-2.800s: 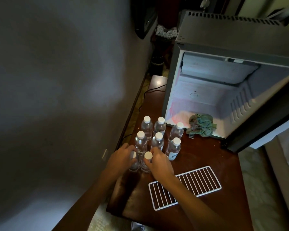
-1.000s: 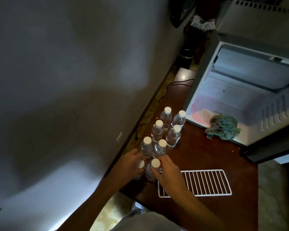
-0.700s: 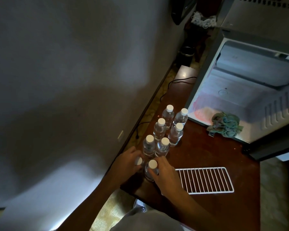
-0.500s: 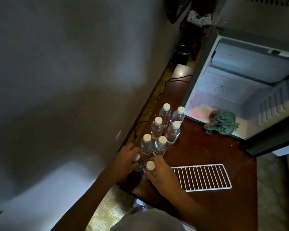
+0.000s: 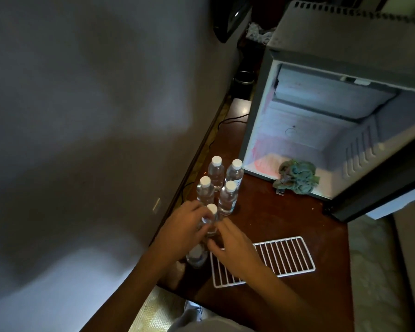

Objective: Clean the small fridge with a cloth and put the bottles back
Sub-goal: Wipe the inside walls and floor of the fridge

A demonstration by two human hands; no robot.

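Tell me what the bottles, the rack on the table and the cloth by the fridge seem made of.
Bottles: probably clear, glossy plastic, by the see-through walls and white caps. Rack: likely metal wire coated white, by the thin parallel bars in a frame; the coating is a guess. Cloth: soft fabric, matte green-grey, by its crumpled folds.

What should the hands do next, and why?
Probably let go of the bottle the left hand grips and reach for the cloth: the fridge stands open and emptied, the wire shelf lies out on the table.
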